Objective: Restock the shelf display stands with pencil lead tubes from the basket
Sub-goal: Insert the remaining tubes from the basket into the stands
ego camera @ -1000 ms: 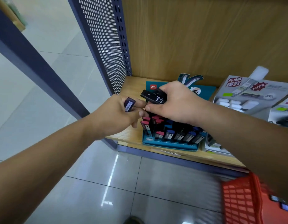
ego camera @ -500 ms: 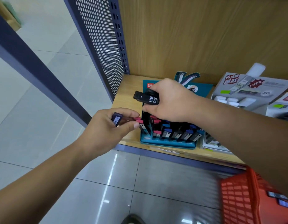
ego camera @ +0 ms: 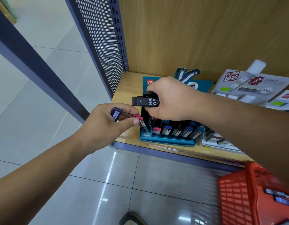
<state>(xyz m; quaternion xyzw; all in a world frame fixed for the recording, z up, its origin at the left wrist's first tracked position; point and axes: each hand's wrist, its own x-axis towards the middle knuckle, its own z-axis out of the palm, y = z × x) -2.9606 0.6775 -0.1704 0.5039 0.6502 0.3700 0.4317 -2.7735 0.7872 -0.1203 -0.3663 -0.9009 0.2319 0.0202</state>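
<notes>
Tube with pink cap (ego camera: 139, 117) pinched by left hand (ego camera: 104, 127); right hand (ego camera: 170, 101) grips black tube (ego camera: 144, 101).

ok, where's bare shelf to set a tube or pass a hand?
Free: bare shelf between the perforated side panel and the teal display stand. Thin strip before the stand's front. Crowded: left hand and right hand, both gripping tubes, over its left slots; grey boxes close on its right.
</notes>
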